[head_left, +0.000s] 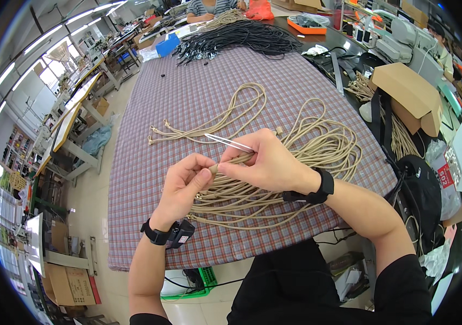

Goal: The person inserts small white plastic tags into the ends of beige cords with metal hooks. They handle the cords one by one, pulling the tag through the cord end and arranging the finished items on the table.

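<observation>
Over the near part of the plaid-covered table (171, 108), both my hands meet at a beige cord (236, 160). My left hand (181, 183) pinches a small beige piece (213, 169) at the cord's end, between thumb and fingertips. Fingers of my right hand (274, 167) close on the cord beside it, with a pair of metal tweezers (226, 141) tucked in the same hand, tips pointing left. Beneath and to the right of my hands spreads a pile of looped beige cords (328, 138). A smaller beige cord bundle (220, 118) with metal end fittings lies farther away.
A heap of black cords (242, 37) covers the table's far end, near a blue box (167, 45). Another person (209, 10) sits beyond it. At right stand an open cardboard box (407, 95) and a black bag (419, 189). A green crate (204, 281) sits under the near edge.
</observation>
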